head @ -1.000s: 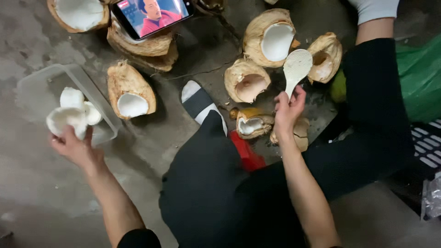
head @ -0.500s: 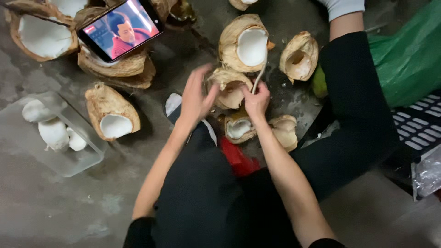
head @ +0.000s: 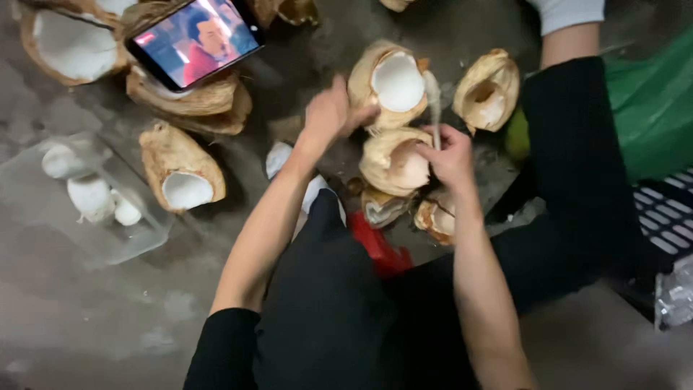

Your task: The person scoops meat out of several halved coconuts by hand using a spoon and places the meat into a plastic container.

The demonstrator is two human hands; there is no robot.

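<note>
My left hand (head: 328, 115) reaches forward and grips the left rim of a husked coconut half (head: 393, 79) that shows white flesh. My right hand (head: 451, 155) is closed around a pale spoon-shaped scraper (head: 433, 94), whose blade points up beside that coconut. Just under both hands lies another opened coconut (head: 393, 162), its hollow facing my right hand. Smaller husk pieces (head: 433, 217) lie below it, near my black-clad knees.
At the left, a clear plastic tub (head: 137, 242) holds white coconut flesh lumps (head: 90, 195). A coconut half (head: 180, 173) lies beside it. A lit phone (head: 195, 36) rests on stacked husks. Another shell (head: 491, 90), a green bag (head: 650, 108) and a dark crate (head: 664, 217) are on the right.
My left hand left the white flesh in the tub and swung right to the coconuts, now gripping the upper half. My right hand kept the scraper and lowered toward the coconuts.
</note>
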